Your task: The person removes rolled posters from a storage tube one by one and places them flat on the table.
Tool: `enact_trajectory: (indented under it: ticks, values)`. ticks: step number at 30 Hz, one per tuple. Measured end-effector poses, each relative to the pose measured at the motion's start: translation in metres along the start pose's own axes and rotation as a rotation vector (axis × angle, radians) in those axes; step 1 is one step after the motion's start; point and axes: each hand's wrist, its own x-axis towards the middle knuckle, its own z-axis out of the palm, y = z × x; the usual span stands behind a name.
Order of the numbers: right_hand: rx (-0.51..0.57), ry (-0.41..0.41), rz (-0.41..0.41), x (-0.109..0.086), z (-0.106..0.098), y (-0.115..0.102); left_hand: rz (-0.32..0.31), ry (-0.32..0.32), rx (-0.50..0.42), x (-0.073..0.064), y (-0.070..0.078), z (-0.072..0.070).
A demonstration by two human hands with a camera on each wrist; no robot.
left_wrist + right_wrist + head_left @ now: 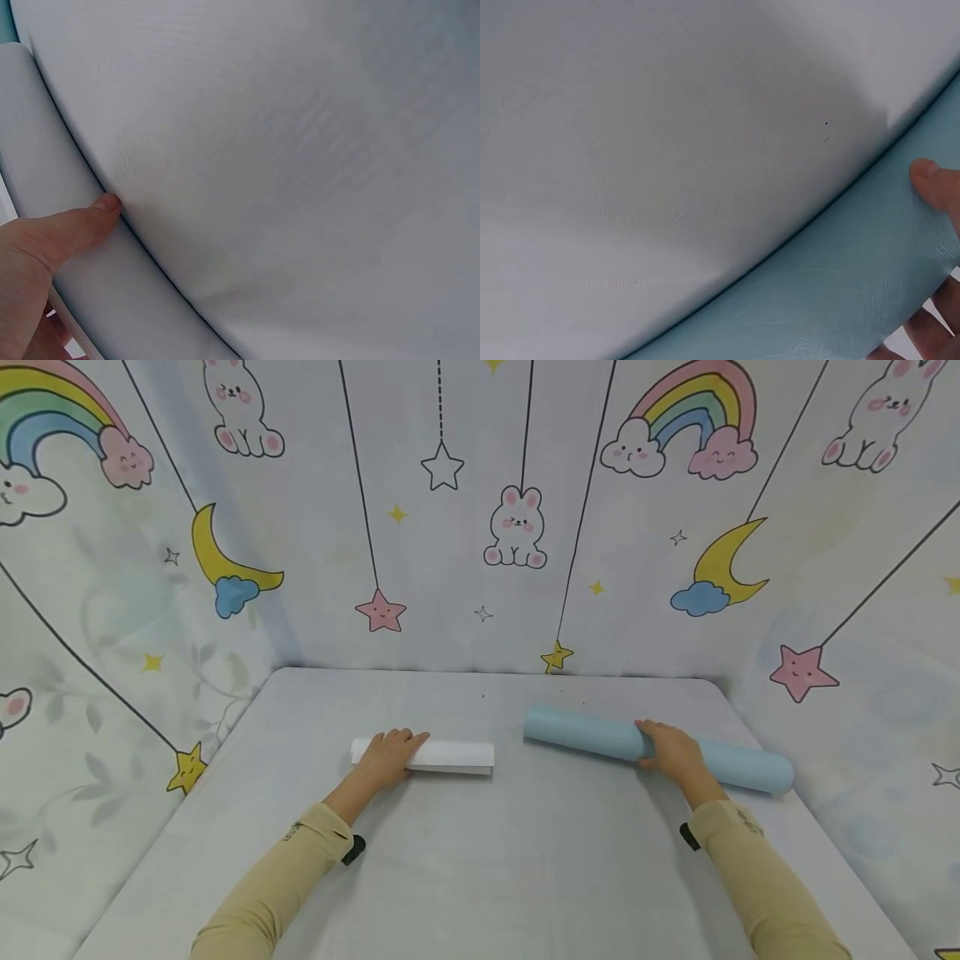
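A short white roll (457,755), apparently a rolled sheet with a loose edge along its near side, lies on the left half of the table. My left hand (390,756) grips it near its left end, thumb on one side and fingers over the other. To the right, a longer light blue roll (585,732) lies slantwise, its left end farther back. My right hand (671,750) holds this roll around its middle. In the right wrist view, the thumb (930,176) presses the blue grained surface, with fingertips showing at the opposite edge.
Both rolls lie on a table (480,877) with a white cover. Behind and beside it hangs a white backdrop (300,527) printed with rainbows, moons, stars and rabbits. The blue roll's right end reaches the table's right edge.
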Motion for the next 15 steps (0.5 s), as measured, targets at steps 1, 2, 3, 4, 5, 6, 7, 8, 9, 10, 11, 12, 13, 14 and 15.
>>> enact_trajectory:
  ticks: [1, 2, 3, 4, 5, 6, 7, 8, 9, 10, 11, 12, 13, 14, 15]
  values:
    - [-0.008, -0.004, 0.008, 0.001, 0.0, 0.0, -0.002, -0.004, -0.003, 0.0, 0.0, 0.0]
    - [-0.015, -0.008, 0.018, 0.001, 0.0, 0.0, -0.004, -0.008, -0.006, 0.0, 0.0, 0.0]
    - [-0.024, -0.01, 0.026, 0.002, 0.0, 0.0, -0.005, -0.012, -0.011, 0.0, 0.0, 0.0]
    - [-0.034, -0.012, 0.038, 0.003, 0.001, 0.001, -0.006, -0.014, -0.014, 0.0, 0.0, 0.0]
    - [-0.044, -0.012, 0.049, 0.004, 0.001, 0.001, -0.006, -0.014, -0.017, 0.0, 0.0, 0.0]
    - [-0.057, -0.01, 0.056, 0.005, 0.002, 0.001, -0.005, -0.013, -0.018, -0.001, 0.0, 0.0]
    - [-0.071, -0.008, 0.063, 0.006, 0.002, 0.001, -0.004, -0.011, -0.017, -0.001, 0.0, -0.001]
    - [-0.086, -0.004, 0.071, 0.007, 0.003, 0.002, -0.003, -0.009, -0.018, -0.001, 0.0, -0.001]
    - [-0.1, 0.001, 0.078, 0.009, 0.004, 0.003, -0.001, -0.006, -0.018, -0.001, 0.0, -0.001]
    - [-0.115, 0.008, 0.084, 0.01, 0.005, 0.003, 0.0, -0.004, -0.017, -0.001, 0.0, -0.001]
    - [-0.127, 0.014, 0.089, 0.012, 0.006, 0.003, 0.001, -0.003, -0.017, -0.001, 0.0, -0.001]
    - [-0.139, 0.021, 0.095, 0.013, 0.006, 0.003, 0.001, -0.003, -0.017, -0.001, -0.001, -0.001]
    - [-0.152, 0.027, 0.102, 0.014, 0.007, 0.004, 0.001, -0.001, -0.018, -0.001, -0.001, -0.001]
    - [-0.158, 0.034, 0.109, 0.015, 0.007, 0.004, 0.002, 0.001, -0.019, -0.001, -0.001, -0.001]
    - [-0.166, 0.044, 0.113, 0.016, 0.007, 0.004, 0.003, 0.004, -0.02, -0.001, -0.001, -0.001]
